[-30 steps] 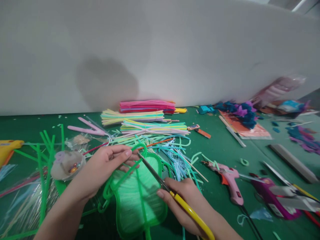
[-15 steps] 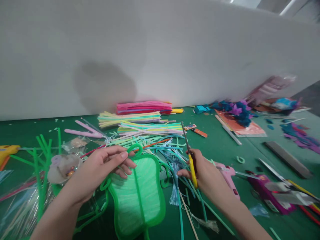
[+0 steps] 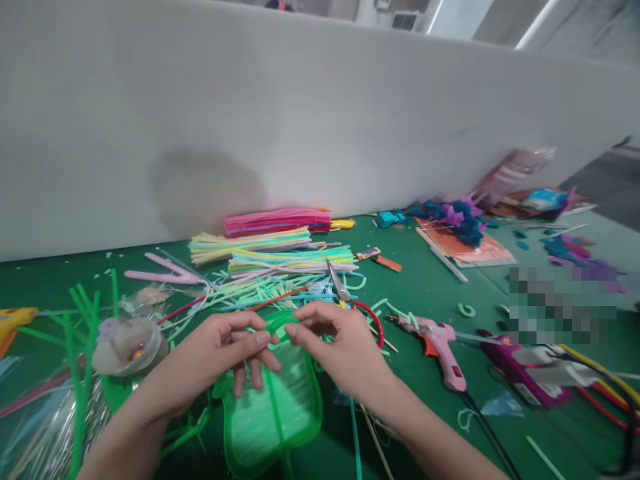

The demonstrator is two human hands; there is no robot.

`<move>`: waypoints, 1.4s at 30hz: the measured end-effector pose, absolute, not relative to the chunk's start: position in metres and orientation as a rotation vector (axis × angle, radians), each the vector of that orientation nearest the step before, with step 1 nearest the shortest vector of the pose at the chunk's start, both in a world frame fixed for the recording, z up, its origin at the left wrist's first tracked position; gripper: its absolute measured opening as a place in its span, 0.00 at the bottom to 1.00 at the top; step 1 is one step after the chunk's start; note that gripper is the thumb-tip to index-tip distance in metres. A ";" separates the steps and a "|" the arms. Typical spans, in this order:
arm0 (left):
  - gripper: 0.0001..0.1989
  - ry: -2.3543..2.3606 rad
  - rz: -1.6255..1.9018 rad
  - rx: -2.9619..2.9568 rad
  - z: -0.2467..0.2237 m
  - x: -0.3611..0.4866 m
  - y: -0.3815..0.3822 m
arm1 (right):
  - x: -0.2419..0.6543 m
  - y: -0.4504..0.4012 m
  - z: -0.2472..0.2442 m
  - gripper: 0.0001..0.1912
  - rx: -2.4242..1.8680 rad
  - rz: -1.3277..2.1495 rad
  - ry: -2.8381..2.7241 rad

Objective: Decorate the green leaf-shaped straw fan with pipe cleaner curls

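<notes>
A green translucent panel edged with fuzzy pipe cleaner (image 3: 273,413) hangs below my hands, a stem line running down its middle. My left hand (image 3: 215,357) pinches the green pipe cleaner at its top edge with thumb and forefinger; the other fingers curl loosely over the panel. Opposite it, my right hand (image 3: 345,343) is closed, thumb and fingertips pressed on the same green pipe cleaner. The fingers partly hide that spot. Scissors (image 3: 340,283) with a red handle loop lie just behind my right hand, blades pointing away.
Bundles of pastel pipe cleaners (image 3: 295,259) and pink ones (image 3: 277,220) lie along the wall, loose scraps before them. A pink glue gun (image 3: 440,343) and a purple power strip (image 3: 525,380) are at right. A bowl of beads (image 3: 127,347) stands at left, near a yellow glue gun (image 3: 15,323).
My right hand has let go of the scissors, which now lie on the table, and has moved left to the pipe cleaner at the panel's top. The camera view has shifted slightly.
</notes>
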State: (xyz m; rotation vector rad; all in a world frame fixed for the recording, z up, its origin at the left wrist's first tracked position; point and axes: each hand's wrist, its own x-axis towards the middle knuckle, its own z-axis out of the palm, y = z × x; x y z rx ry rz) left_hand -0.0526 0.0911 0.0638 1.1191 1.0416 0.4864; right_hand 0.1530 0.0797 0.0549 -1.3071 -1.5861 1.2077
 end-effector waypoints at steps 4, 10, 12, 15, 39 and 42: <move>0.13 1.059 0.523 1.155 0.065 -0.055 0.092 | 0.158 0.077 0.055 0.08 -1.303 1.308 -1.422; 0.15 1.145 0.614 1.209 0.069 -0.066 0.094 | 0.195 0.075 0.052 0.13 -1.513 1.163 -1.478; 0.16 1.163 0.611 1.236 0.069 -0.071 0.095 | 0.207 0.077 0.047 0.12 -1.653 0.922 -1.684; 0.17 1.174 0.576 1.266 0.068 -0.074 0.095 | 0.209 0.074 0.044 0.11 -1.580 0.479 -1.875; 0.15 1.146 0.540 1.315 0.061 -0.059 0.093 | 0.152 0.072 0.028 0.03 -1.112 0.138 -2.201; 0.15 1.145 0.541 1.313 0.061 -0.058 0.094 | 0.152 0.073 0.027 0.04 -1.105 0.132 -2.224</move>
